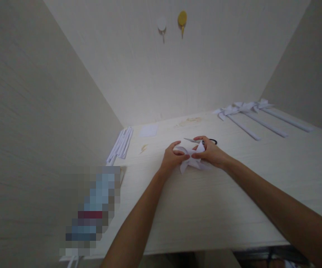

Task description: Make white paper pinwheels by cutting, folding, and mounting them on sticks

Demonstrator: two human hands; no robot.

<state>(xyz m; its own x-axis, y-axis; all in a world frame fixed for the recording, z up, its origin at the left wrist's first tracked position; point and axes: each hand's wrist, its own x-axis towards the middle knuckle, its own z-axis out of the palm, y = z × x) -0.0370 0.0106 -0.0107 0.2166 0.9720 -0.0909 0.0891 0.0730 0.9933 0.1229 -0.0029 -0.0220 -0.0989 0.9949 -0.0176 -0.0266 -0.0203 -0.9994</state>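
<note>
A white paper pinwheel [189,162] with pointed, folded blades is held just above the table in front of me. My left hand [173,158] grips its left side, thumb pressed near the centre. From the other side my right hand [209,153] pinches it, the thumb also close to the middle and one blade standing up by the fingers. Right behind the hands lies a pair of scissors [213,141] with dark handles, partly covered by my right hand. Both hands hide portions of the blades.
Finished-looking paper pinwheels on sticks [246,126] lie at the back right. Several rolled white paper sticks [120,144] are bundled at the left, beside a square paper sheet [149,130]. A pixelated area [96,201] covers the left edge. Two hooks [182,18] hang on the back wall.
</note>
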